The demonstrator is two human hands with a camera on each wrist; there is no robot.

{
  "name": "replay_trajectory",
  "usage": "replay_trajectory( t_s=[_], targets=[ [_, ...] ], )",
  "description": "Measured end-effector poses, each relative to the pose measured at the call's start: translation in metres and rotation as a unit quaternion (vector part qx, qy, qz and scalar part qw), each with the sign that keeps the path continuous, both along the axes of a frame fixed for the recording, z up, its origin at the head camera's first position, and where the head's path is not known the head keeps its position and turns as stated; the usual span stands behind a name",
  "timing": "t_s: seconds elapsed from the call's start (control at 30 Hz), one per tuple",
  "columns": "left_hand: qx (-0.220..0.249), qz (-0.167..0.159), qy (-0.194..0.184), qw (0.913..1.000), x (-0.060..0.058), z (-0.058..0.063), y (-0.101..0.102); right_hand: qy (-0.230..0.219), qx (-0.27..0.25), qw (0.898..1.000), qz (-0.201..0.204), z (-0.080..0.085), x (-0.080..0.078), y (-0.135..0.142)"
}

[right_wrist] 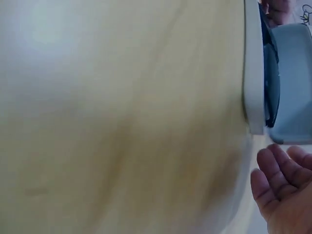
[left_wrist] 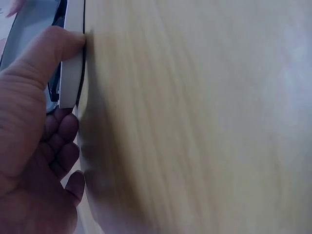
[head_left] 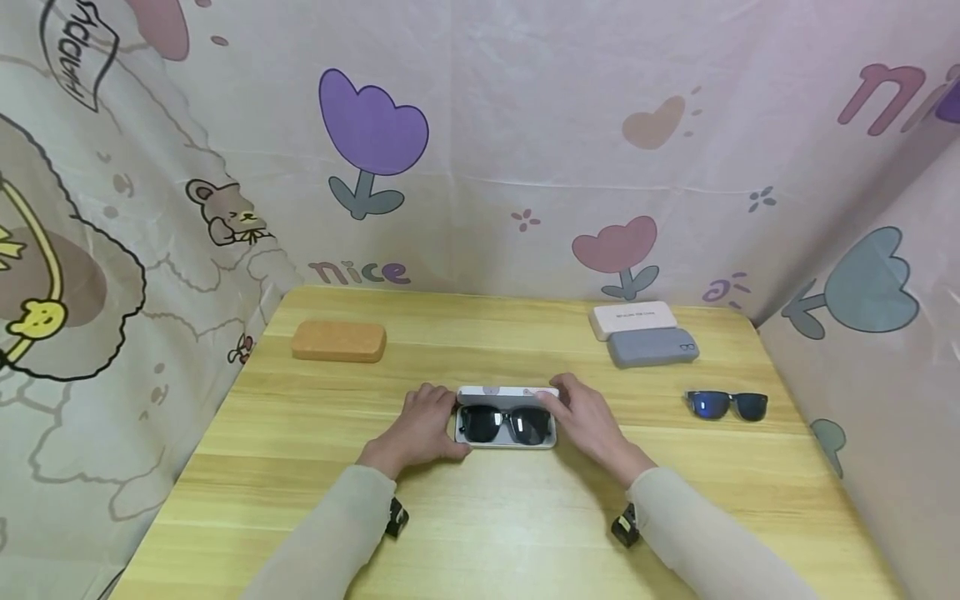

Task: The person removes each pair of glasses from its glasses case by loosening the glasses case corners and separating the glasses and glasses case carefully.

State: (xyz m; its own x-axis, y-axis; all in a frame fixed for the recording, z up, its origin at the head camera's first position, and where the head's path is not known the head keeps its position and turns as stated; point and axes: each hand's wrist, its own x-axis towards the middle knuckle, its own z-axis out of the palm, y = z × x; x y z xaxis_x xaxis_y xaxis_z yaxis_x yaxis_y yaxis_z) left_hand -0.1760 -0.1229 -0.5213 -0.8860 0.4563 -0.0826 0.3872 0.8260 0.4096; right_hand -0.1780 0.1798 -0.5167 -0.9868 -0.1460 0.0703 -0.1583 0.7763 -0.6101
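A glasses case [head_left: 506, 446] with a grey lining lies opened on the table, its lid [head_left: 487, 391] raised at the back. Dark sunglasses [head_left: 529, 426] rest inside it, lenses toward the front. My left hand [head_left: 427, 427] grips the case's left end: in the left wrist view the thumb [left_wrist: 63, 43] presses the front wall and the other fingers bend at the end. My right hand [head_left: 592, 421] is at the lid's right end, thumb toward the lid. In the right wrist view its fingers [right_wrist: 274, 170] are loosely bent beside the lid's corner.
An orange case [head_left: 339, 342] lies at the back left. A white box [head_left: 632, 317] and a blue-grey glasses case [head_left: 652, 347] lie together at the back right. Blue-lensed sunglasses [head_left: 726, 406] are near the right edge. Printed cloth [head_left: 480, 167] hangs behind the wooden table [head_left: 510, 533].
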Motion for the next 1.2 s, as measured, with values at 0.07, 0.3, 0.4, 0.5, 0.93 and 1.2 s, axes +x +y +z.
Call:
replay_trajectory(
  t_s=[0.07,0.3,0.4,0.5,0.93,1.2],
  targets=[
    [0.001,0.003,-0.001,1.0,0.001,0.0,0.0,-0.014,-0.007,1.0,-0.004,-0.003,0.004,0.005],
    [0.013,0.014,0.002,0.9998,0.002,0.002,-0.002,-0.018,-0.001,1.0,0.011,-0.007,0.019,0.012],
    [0.007,0.017,0.011,0.9998,0.002,0.0,-0.003,0.002,0.026,0.999,0.029,-0.007,0.024,0.012],
    [0.0,0.017,0.026,0.9995,0.002,-0.002,-0.003,0.024,0.062,0.997,0.04,-0.009,0.028,0.011],
    [-0.027,0.009,0.054,0.9981,0.002,0.0,0.0,0.059,0.108,0.991,0.06,-0.015,0.037,0.008],
    [-0.029,0.007,0.046,0.9985,0.002,0.0,0.0,0.091,0.122,0.986,0.068,-0.017,0.041,0.008]
  ],
)
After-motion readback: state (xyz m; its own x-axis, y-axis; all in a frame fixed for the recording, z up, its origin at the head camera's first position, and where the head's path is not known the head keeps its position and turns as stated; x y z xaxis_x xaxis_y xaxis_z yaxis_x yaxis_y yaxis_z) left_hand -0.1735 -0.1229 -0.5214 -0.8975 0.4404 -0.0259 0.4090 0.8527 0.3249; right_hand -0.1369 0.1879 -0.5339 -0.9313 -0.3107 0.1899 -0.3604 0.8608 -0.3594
